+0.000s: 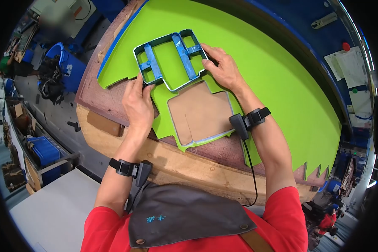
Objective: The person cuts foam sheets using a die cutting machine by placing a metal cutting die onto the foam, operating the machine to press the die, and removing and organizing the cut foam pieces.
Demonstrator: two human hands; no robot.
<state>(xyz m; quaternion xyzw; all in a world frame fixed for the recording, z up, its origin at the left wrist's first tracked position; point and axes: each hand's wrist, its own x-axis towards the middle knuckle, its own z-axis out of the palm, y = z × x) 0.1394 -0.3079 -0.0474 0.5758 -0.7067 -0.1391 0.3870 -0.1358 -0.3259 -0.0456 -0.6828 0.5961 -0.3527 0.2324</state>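
A blue metal cutting die (180, 54) with crossbars rests on a bright green sheet of material (273, 80). My left hand (137, 103) has its fingers closed at the die's lower left corner. At the right end, my right hand (223, 67) grips the die's edge between thumb and fingers. Just below the die, a cut-out hole in the sheet bares the brown cutting board (201, 111). Jagged cut edges run along the near side of the sheet.
A wooden ledge (189, 176) runs along the near side of the board. Blue machine housing (306, 38) with pinned papers (348, 63) stands at upper right. A blue bin (71, 69) is on the floor at left. Other people are in the far background.
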